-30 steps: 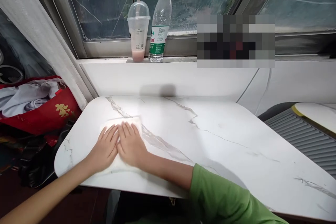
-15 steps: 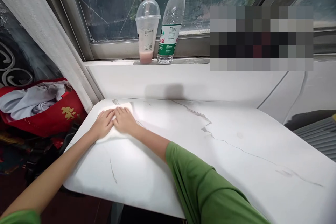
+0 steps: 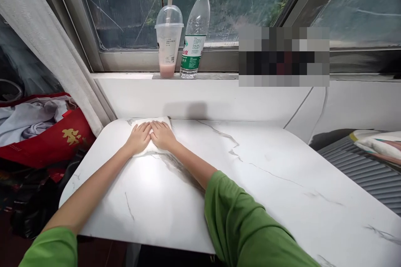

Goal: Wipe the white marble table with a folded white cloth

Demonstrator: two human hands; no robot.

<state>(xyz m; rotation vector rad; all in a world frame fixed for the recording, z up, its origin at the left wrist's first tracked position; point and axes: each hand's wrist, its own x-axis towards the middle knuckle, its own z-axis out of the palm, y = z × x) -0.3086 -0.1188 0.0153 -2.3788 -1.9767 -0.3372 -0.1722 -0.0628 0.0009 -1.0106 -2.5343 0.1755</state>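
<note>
A white cloth [image 3: 164, 122] lies flat on the white marbled table [image 3: 175, 212], close to its back edge by the wall. My left hand [image 3: 138, 138] rests palm down on the left part of the cloth, its fingers stretched forward. Beside it, my right hand [image 3: 163, 135] presses flat on the cloth too, and the fingertips of both hands nearly meet. Part of the cloth is covered by my hands.
On the window ledge stand a plastic cup [image 3: 168, 46] with a straw and a green-capped bottle [image 3: 194, 37]. A red bag [image 3: 78, 127] of clothes sits left, below a curtain [image 3: 59, 46]. A grey ridged surface [image 3: 363, 162] is at right.
Both hands and the cloth have moved right along the back of the table. The view has shifted right, showing more of the grey ridged surface.
</note>
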